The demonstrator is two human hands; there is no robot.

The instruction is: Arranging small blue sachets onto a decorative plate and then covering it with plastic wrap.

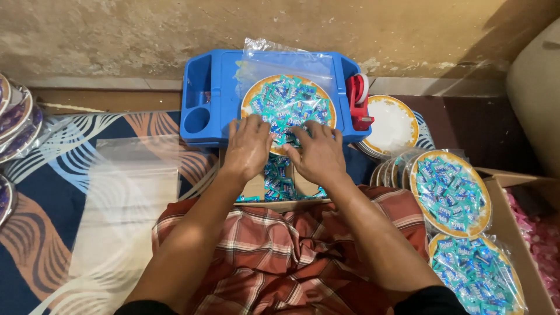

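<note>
Glossy teal sachets (pixel 289 102) heaped on round plate (pixel 249 96); hands (pixel 284 150) spread flat.

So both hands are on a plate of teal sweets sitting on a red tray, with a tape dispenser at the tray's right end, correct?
Not quite: the tray is blue, not red. The head view shows the left hand and right hand resting on the plate of teal sweets on that blue tray. The tape dispenser at its right end is the red thing.

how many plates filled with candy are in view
3: one on the blue tray under both hands, two bagged at right. Stacked plates may hide more.
</note>
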